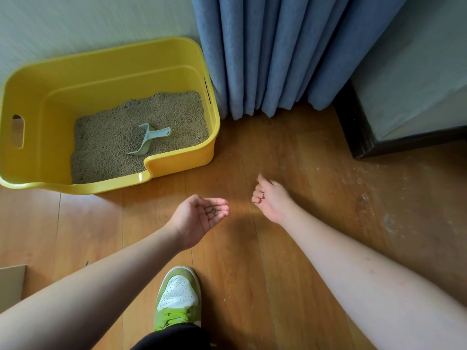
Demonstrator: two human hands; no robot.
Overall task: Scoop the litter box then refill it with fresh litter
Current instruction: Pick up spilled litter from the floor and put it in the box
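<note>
Below me, a yellow litter box (177, 55) sits on a wooden floor (290, 160) against the wall, just beside a blue curtain (278, 51). Grey-beige litter (113, 137) covers its bottom, and a pale grey scoop (149, 138) lies on top of it, untouched.

Both hands hover over the floor, apart from the box. My left hand (202, 215) is palm up and loosely cupped, cradling what look like a few stray litter grains (213, 211) (too small to be sure). My right hand (269, 198) has its fingers curled in; I cannot tell whether it pinches anything.

I judge this as tidying spilled grains. Next, the cupped hand must tip its load into the box without spilling. No bag of fresh litter is in view. A green shoe (178, 296) stands below.
</note>
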